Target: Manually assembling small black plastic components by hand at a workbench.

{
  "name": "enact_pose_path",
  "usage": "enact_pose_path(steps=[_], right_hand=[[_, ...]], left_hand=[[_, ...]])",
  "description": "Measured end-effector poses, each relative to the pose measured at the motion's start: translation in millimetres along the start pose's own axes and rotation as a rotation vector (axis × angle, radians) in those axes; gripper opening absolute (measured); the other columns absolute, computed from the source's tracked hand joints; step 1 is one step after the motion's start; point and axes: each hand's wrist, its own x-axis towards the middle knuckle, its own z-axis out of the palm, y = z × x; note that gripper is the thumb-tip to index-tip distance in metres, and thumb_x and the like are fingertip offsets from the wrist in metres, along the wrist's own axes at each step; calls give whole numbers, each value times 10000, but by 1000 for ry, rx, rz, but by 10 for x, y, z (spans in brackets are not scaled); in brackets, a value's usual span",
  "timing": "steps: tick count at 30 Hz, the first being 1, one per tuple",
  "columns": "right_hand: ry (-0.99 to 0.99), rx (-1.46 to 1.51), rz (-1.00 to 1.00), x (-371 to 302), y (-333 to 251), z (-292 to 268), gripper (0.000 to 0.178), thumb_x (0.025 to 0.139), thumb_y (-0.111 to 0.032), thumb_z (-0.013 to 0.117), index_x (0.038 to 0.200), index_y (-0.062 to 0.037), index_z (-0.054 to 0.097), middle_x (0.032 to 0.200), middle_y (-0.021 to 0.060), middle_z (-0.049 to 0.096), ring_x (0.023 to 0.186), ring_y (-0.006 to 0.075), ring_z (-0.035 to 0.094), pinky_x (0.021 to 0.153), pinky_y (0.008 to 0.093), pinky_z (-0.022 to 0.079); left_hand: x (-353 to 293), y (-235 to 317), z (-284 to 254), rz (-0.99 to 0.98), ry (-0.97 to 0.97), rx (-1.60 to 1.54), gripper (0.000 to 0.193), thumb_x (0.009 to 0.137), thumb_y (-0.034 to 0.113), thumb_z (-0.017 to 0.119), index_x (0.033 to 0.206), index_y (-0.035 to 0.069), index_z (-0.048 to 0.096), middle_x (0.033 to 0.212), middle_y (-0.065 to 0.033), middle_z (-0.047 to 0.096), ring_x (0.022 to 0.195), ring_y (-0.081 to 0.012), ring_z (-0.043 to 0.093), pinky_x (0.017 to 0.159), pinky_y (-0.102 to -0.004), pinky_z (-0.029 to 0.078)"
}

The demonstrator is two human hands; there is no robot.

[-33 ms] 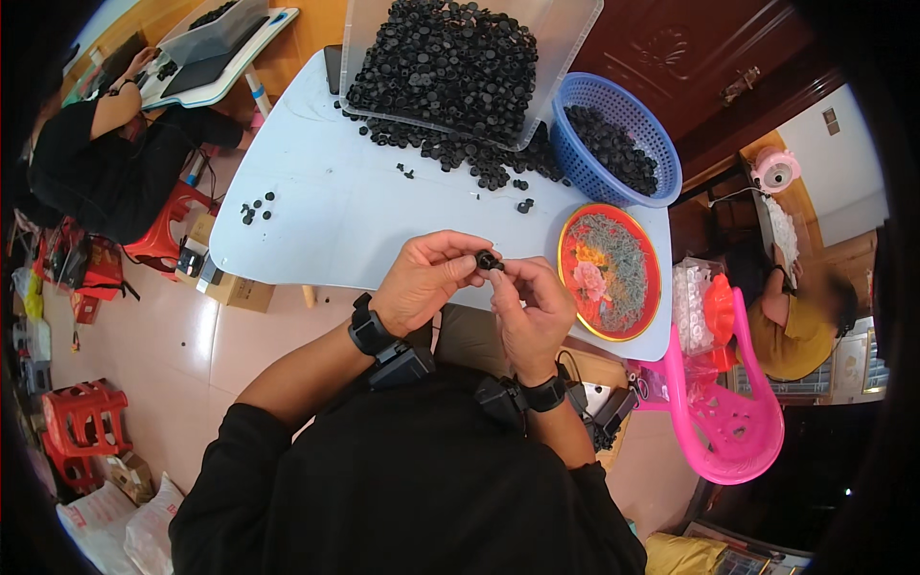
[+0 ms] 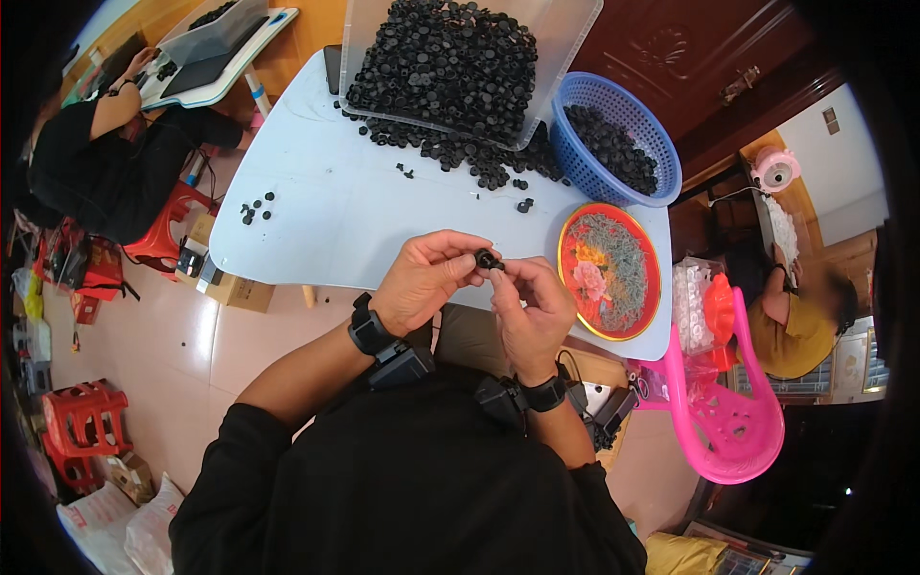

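Over the near edge of the pale table, my left hand (image 2: 429,278) is closed, pinching a small round black plastic part (image 2: 488,259) between thumb and fingers. My right hand (image 2: 537,311) meets it from the other side, thumb and forefinger closed at the part's edge; whatever tiny thing lies between those fingertips is too small to make out. To the right of my hands stands a red gold-rimmed tray (image 2: 572,321) with a flower print, holding many thin grey metal pieces. Several loose black parts (image 2: 257,207) lie at the table's left.
A clear plastic bin (image 2: 565,38) tipped toward me spills black parts onto the table (image 2: 326,163). Beside it is a blue basket (image 2: 623,192) of similar parts. A pink chair (image 2: 738,450) stands at right. Other people sit at far left and right; red stools (image 2: 91,422) are lower left.
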Motion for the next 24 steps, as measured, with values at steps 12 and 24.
enact_pose_path(steps=[12,24], right_hand=[[-11,-53,-51,7,-12,-5,105,727,45,654,800,29,580,706,66,567,544,92,547,485,206,424],[-115,-70,-62,27,-80,-38,103,780,51,611,880,55,589,787,67,566,581,86,575,476,185,470]], left_hand=[[0,14,37,-6,37,63,197,852,-25,540,1041,-30,593,964,-116,623,850,-146,591,766,-269,504],[21,45,55,107,18,348,181,829,-11,566,1003,-25,614,970,-111,601,880,-169,566,773,-291,469]])
